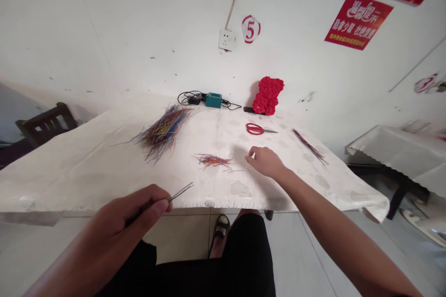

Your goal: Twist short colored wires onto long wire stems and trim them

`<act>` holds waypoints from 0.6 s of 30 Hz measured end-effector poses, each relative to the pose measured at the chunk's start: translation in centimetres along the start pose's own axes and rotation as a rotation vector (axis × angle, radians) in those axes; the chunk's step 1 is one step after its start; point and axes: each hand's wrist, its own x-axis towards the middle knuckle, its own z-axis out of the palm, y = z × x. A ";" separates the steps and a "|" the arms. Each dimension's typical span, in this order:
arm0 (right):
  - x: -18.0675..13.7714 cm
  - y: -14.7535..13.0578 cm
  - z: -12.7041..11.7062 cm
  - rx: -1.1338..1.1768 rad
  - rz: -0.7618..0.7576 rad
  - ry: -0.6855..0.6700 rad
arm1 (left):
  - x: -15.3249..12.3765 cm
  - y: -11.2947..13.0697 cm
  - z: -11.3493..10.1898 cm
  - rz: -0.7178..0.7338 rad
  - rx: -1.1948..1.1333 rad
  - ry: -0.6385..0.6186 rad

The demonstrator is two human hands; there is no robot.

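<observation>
Near the table's front edge, my left hand (149, 209) pinches a few thin dark wires (181, 190) between thumb and forefinger, their ends sticking out to the right. My right hand (265, 161) is over the middle of the table with its fingers curled and pinched; anything between the fingertips is too small or hidden to make out. To its left lies a small bunch of orange, red and purple wires (214, 161), with a loose strand beside it. A large pile of mixed coloured wires (163, 131) lies farther left. Scissors with red handles (255, 129) rest just beyond my right hand.
At the right lies a slim bundle of dark red wires (309, 146). Along the wall sit a teal box (213, 100) with black cables and a red bear-shaped ornament (268, 96). A pale cloth covers the table (87, 167). A wooden chair (49, 123) stands at left.
</observation>
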 end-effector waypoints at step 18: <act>-2.5 -8.3 2.1 0.936 -0.526 -0.166 | 10.8 1.4 5.4 0.424 -0.042 -0.045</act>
